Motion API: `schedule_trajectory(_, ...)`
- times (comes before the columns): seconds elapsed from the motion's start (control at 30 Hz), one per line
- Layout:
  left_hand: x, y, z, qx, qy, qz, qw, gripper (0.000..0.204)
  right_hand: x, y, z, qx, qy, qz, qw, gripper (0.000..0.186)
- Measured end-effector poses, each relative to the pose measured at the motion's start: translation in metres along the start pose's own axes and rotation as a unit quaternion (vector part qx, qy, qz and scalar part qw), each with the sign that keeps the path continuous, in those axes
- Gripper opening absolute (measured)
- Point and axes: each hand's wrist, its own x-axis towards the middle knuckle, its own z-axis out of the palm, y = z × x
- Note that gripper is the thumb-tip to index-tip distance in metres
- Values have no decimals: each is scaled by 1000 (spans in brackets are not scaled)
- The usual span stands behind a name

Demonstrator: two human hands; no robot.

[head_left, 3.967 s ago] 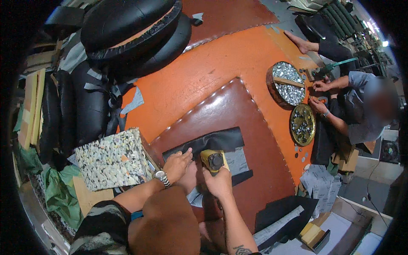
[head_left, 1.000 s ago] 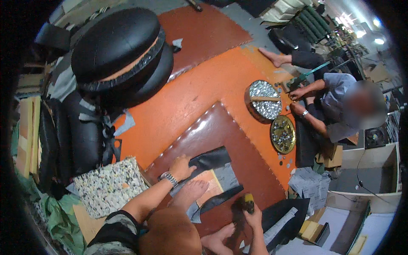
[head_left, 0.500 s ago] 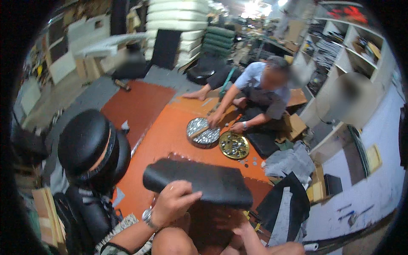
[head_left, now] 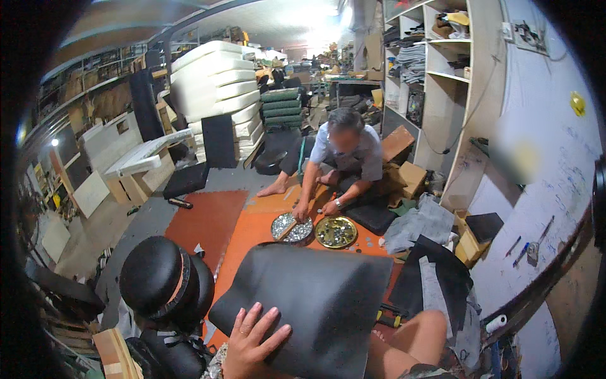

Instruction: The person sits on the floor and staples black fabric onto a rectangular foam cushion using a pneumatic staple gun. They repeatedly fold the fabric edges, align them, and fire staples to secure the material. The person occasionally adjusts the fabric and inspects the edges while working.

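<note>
A large black leather-like sheet [head_left: 315, 297] stands tilted in front of me. My left hand [head_left: 257, 341] lies against its lower left part, fingers spread and stretched out. I cannot see my right hand; the sheet seems to cover it, and only a bit of patterned sleeve shows at the lower edge. To the left sit rounded black padded seats [head_left: 151, 278], one on another. Beyond the sheet, a co-worker reaches one hand into a round tin of shiny metal pieces [head_left: 293, 228], beside a gold-coloured round tray [head_left: 336, 232] of small parts.
Orange and red-brown matting [head_left: 208, 218] covers the floor. Grey cloth [head_left: 420, 224] and black offcuts [head_left: 429, 268] lie at the right, by a yellow-handled tool [head_left: 390, 316]. Stacked white foam blocks [head_left: 214, 76] and green cushions [head_left: 281, 107] stand behind; shelves [head_left: 442, 76] line the right.
The black sheet, rolled or folded over before, now shows a broad flat face toward me. My left hand has moved down and spread its fingers; my right hand has gone out of sight. The view has tilted up.
</note>
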Motion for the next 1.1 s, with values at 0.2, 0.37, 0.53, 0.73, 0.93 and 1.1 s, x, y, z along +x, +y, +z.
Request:
schedule_trajectory(0.2,-12,11,2,-213,178,-252,927,45,-66,-32,0,-264,28,-121,957,55)
schedule_trajectory(0.37,-52,22,-4,-636,246,-370,631,53,-237,-83,-118,-423,345,-256,798,49)
schedule_trajectory(0.53,-89,26,-1,-577,212,-533,582,54,-417,21,-255,-247,720,-34,648,46)
schedule_trajectory(0.73,-70,45,10,-487,132,-552,663,52,-491,244,-354,-161,793,44,586,22)
schedule_trajectory(0.93,-37,46,26,-552,75,-530,640,33,-510,300,-399,-320,900,-35,294,34)
schedule_trajectory(1.1,-45,17,52,-565,60,-532,628,30,-515,240,-412,-88,939,138,303,54)
